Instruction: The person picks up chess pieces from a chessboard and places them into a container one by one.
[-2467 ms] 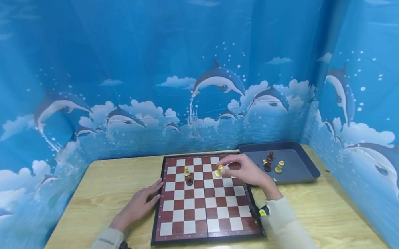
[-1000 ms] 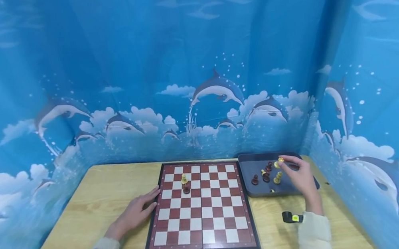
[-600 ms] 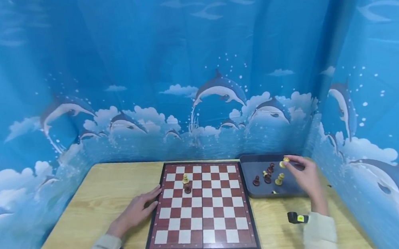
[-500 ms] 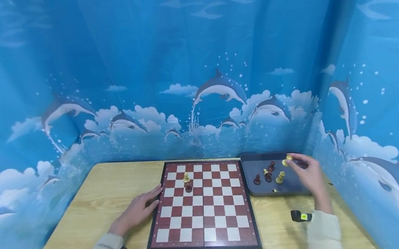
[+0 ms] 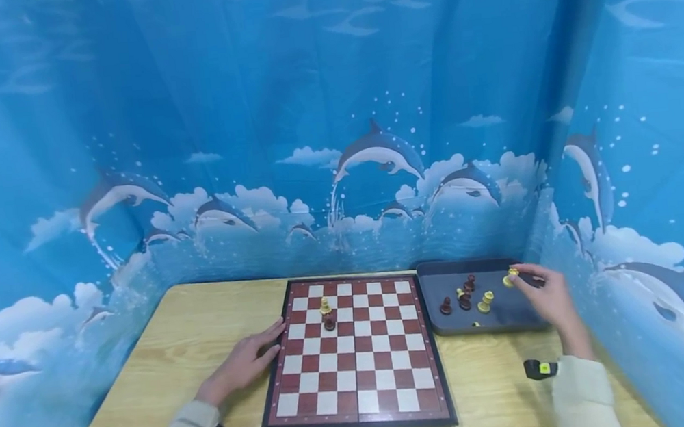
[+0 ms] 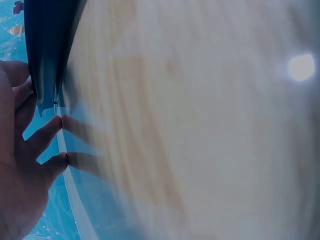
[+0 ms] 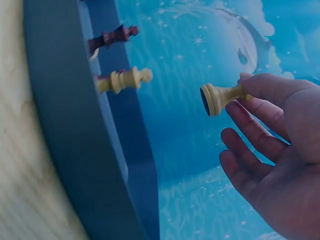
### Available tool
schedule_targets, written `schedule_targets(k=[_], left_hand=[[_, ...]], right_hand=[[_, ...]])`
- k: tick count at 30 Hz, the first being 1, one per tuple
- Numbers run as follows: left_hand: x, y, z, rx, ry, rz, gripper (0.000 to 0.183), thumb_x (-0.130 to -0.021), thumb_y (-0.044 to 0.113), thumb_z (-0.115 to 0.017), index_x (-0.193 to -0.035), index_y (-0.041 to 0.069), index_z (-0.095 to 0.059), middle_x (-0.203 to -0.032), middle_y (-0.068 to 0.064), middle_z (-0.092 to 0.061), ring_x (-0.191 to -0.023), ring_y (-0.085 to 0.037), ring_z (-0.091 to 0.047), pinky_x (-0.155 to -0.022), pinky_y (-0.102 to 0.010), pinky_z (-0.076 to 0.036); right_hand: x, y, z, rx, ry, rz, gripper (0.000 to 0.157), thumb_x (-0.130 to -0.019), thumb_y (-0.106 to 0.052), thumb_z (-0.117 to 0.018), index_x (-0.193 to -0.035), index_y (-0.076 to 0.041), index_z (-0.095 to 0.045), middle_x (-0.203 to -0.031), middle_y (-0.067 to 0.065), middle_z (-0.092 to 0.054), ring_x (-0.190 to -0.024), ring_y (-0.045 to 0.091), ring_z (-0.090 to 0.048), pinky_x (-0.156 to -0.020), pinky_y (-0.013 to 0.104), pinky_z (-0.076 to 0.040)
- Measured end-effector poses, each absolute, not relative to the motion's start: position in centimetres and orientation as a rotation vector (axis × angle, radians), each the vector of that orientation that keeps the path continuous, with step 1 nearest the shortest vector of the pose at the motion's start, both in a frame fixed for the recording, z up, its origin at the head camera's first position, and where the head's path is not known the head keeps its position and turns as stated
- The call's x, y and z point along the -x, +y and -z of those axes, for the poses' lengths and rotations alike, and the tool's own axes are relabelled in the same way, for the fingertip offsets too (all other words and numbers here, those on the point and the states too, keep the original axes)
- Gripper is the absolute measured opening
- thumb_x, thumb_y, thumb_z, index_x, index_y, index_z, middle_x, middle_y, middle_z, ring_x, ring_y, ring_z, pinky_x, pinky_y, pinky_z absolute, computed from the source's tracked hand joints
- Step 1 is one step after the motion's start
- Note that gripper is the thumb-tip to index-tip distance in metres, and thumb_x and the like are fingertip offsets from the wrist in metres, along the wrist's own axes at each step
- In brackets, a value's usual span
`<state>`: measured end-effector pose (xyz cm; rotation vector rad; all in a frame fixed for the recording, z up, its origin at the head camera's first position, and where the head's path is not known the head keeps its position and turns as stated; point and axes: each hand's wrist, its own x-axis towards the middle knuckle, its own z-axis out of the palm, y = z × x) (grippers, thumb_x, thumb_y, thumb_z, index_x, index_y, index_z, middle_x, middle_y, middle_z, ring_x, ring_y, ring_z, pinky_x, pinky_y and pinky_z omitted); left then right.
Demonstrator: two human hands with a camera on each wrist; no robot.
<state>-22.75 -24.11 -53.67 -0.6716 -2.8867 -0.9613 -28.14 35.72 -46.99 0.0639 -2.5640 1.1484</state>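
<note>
My right hand [image 5: 551,296] pinches a cream chess piece [image 5: 510,278] by its top, thumb against fingers, above the right part of the dark grey tray [image 5: 513,321]. In the right wrist view the chess piece [image 7: 215,99] is tipped sideways, its dark underside showing; its head is hidden by the fingertips, so its kind cannot be told. My left hand [image 5: 242,365] lies at the left edge of the chessboard [image 5: 362,426], fingers extended and touching it. On the board stand a cream chess piece [image 5: 325,305] and, just in front, a dark red one [image 5: 329,322].
Inside the tray are a cream king [image 7: 122,81] and several dark red and cream pieces, some lying down. The tray stands beside the board's far right corner on the wooden table [image 5: 481,379]. A blue dolphin-print curtain [image 5: 249,147] surrounds the table's back and sides.
My right hand lifted the cream chess piece off the board's far right side and carried it right, over the tray. In the last half second it drifted further right. The left hand stayed put.
</note>
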Motion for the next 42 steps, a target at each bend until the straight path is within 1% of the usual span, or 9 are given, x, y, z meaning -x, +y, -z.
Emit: schedule_targets(k=[4, 9, 13, 17, 24, 29, 32, 37, 42], left_hand=[[22.6, -24.1, 53.9, 0.653, -2.899, 0.969, 0.049, -0.098, 0.033, -0.047, -0.143, 0.018, -0.037, -0.151, -0.002, -0.029, -0.134, -0.031, -0.033, -0.108, -0.053, -0.029], [22.6, -24.1, 54.0, 0.66, -2.892, 0.941, 0.049, -0.098, 0.033, -0.046, -0.144, 0.019, -0.036, -0.151, -0.002, -0.029, -0.133, -0.031, -0.035, -0.107, -0.053, -0.029], [22.7, -24.2, 53.9, 0.67, -2.88, 0.936, 0.049, -0.098, 0.031, -0.047, -0.143, 0.018, -0.036, -0.151, -0.003, -0.029, -0.133, -0.032, -0.035, -0.108, -0.053, -0.028], [22.7, -24.0, 53.6, 0.658, -2.89, 0.946, 0.048, -0.098, 0.03, -0.047, -0.143, 0.018, -0.036, -0.151, -0.003, -0.029, -0.134, -0.033, -0.033, -0.108, -0.055, -0.027], [22.8, -23.9, 53.5, 0.631, -2.912, 0.939, 0.048, -0.098, 0.032, -0.046, -0.143, 0.019, -0.036, -0.151, 0.0, -0.028, -0.135, -0.029, -0.033, -0.108, -0.054, -0.027], [22.9, -24.0, 53.6, 0.588, -2.954, 0.935, 0.049, -0.098, 0.035, -0.045, -0.144, 0.023, -0.034, -0.152, 0.002, -0.026, -0.136, -0.027, -0.031, -0.109, -0.054, -0.026], [23.0, -24.1, 53.6, 0.594, -2.951, 0.936, 0.049, -0.098, 0.036, -0.045, -0.144, 0.023, -0.034, -0.152, 0.002, -0.026, -0.136, -0.028, -0.031, -0.108, -0.054, -0.027], [23.0, -24.3, 53.8, 0.624, -2.917, 0.934, 0.049, -0.098, 0.036, -0.046, -0.144, 0.021, -0.035, -0.152, 0.0, -0.028, -0.134, -0.03, -0.033, -0.107, -0.056, -0.028], [23.2, -24.2, 53.8, 0.623, -2.927, 0.933, 0.049, -0.098, 0.036, -0.045, -0.144, 0.023, -0.035, -0.152, 0.002, -0.028, -0.135, -0.028, -0.033, -0.108, -0.054, -0.029]], right_hand=[[28.2, 36.0, 47.2, -0.093, -2.611, -1.158, 0.043, -0.092, -0.035, -0.057, -0.12, -0.002, -0.061, -0.128, 0.021, -0.053, -0.115, 0.039, -0.05, -0.086, 0.05, -0.049], [28.2, 36.1, 47.6, -0.086, -2.653, -1.134, 0.047, -0.092, -0.038, -0.056, -0.119, -0.001, -0.061, -0.124, 0.023, -0.055, -0.11, 0.041, -0.054, -0.083, 0.054, -0.049], [28.5, 36.0, 48.0, -0.08, -2.682, -1.069, 0.04, -0.092, -0.031, -0.059, -0.117, 0.0, -0.061, -0.118, 0.025, -0.059, -0.109, 0.042, -0.052, -0.084, 0.056, -0.046], [29.0, 36.1, 48.5, -0.081, -2.714, -1.032, 0.037, -0.092, -0.027, -0.06, -0.115, 0.001, -0.062, -0.116, 0.025, -0.059, -0.108, 0.042, -0.051, -0.083, 0.056, -0.046], [29.8, 36.3, 49.2, -0.105, -2.743, -1.012, 0.038, -0.091, -0.03, -0.06, -0.114, -0.001, -0.063, -0.114, 0.024, -0.061, -0.102, 0.039, -0.056, -0.078, 0.052, -0.049], [30.2, 36.5, 49.8, -0.136, -2.731, -1.017, 0.033, -0.09, -0.023, -0.062, -0.112, 0.001, -0.065, -0.11, 0.024, -0.063, -0.098, 0.039, -0.059, -0.076, 0.05, -0.051], [30.3, 36.5, 50.0, -0.147, -2.726, -1.007, 0.032, -0.089, -0.023, -0.063, -0.11, 0.001, -0.066, -0.108, 0.023, -0.065, -0.096, 0.038, -0.06, -0.076, 0.049, -0.051], [30.0, 36.4, 49.6, -0.155, -2.746, -1.021, 0.036, -0.09, -0.027, -0.062, -0.113, 0.0, -0.064, -0.113, 0.024, -0.062, -0.102, 0.04, -0.057, -0.078, 0.05, -0.051], [29.5, 36.0, 48.6, -0.161, -2.734, -1.055, 0.038, -0.091, -0.033, -0.059, -0.116, -0.004, -0.063, -0.118, 0.022, -0.06, -0.107, 0.04, -0.054, -0.078, 0.051, -0.05]])
